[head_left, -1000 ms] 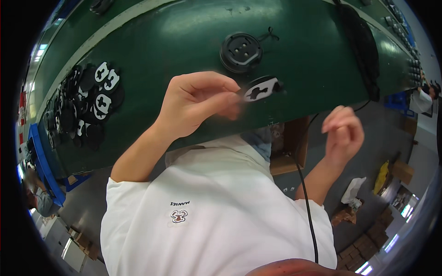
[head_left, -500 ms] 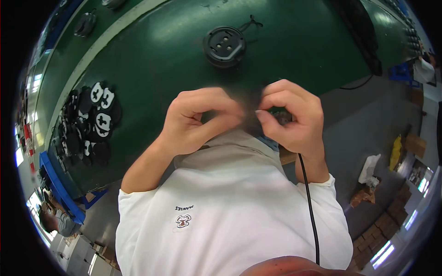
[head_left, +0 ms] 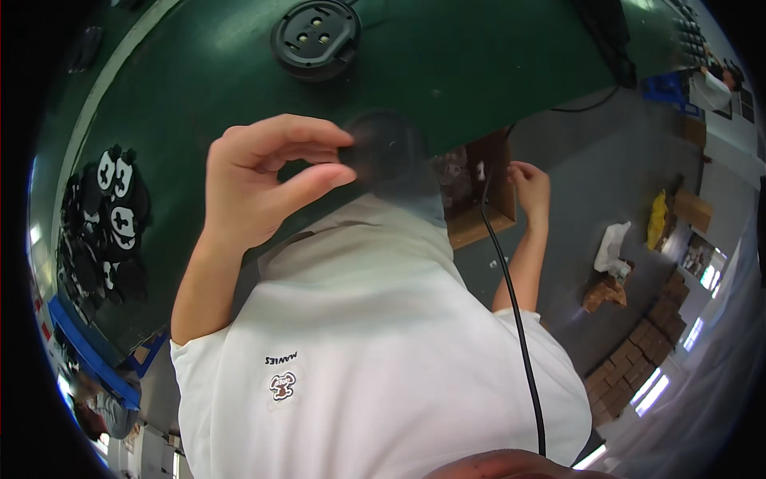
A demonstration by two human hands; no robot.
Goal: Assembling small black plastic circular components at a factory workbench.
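My left hand [head_left: 267, 180] is raised over the near edge of the green table, thumb and fingers curved toward each other. At their tips is a blurred, dark round disc [head_left: 391, 152], which the hand appears to grip by its edge. Off to the right, my right hand [head_left: 531, 191] is at the side wall of an open cardboard box [head_left: 499, 215], fingers curled in. Whether it pinches something there is too small to make out. On the table beyond my left hand lies a round black housing [head_left: 315, 38] with three brass-coloured spots on its face.
A heap of black parts with white pieces [head_left: 124, 223] covers the table's left side. A long black object [head_left: 610, 44] lies at the far right edge. A black cable [head_left: 519, 327] hangs in front of my shirt. Stacked cartons [head_left: 638, 351] and other people are in the background.
My right hand has left the spot beside my left hand and gone right to the cardboard box. The left hand and dark disc appear farther left, as the whole view has shifted.
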